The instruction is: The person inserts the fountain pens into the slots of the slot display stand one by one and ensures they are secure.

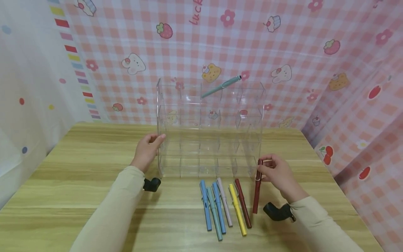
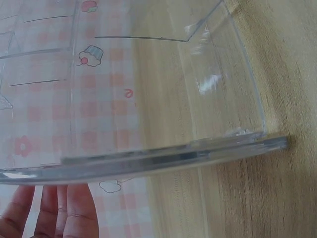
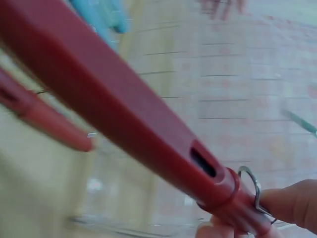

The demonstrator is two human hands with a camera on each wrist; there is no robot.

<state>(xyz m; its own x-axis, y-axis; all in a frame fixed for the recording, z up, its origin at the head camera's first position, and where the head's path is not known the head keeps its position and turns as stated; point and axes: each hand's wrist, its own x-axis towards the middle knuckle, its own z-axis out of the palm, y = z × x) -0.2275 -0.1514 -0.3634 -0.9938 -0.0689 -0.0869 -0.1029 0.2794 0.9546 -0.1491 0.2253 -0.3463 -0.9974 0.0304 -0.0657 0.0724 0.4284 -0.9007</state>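
Note:
My right hand (image 1: 278, 175) pinches a dark red pen (image 1: 257, 192) near its clip end, with the pen's other end pointing down toward the table. In the right wrist view the red pen (image 3: 133, 119) crosses close to the camera, thumb beside its metal clip. My left hand (image 1: 147, 149) touches the left side of a clear divided rack (image 1: 190, 168), its straight fingers (image 2: 81, 213) against the outside of the side panel. The rack stands upright on the table. A teal pen (image 1: 221, 86) leans slantwise in its top row, one end sticking up.
In front of the rack lie a blue pen (image 1: 205, 206), a green-blue pen (image 1: 214, 213), another blue pen (image 1: 219, 210), a pale lilac pen (image 1: 225, 203), a yellow pen (image 1: 237, 210) and another red pen (image 1: 243, 203). A checked cloth (image 1: 195, 52) hangs behind the wooden table (image 1: 78, 196).

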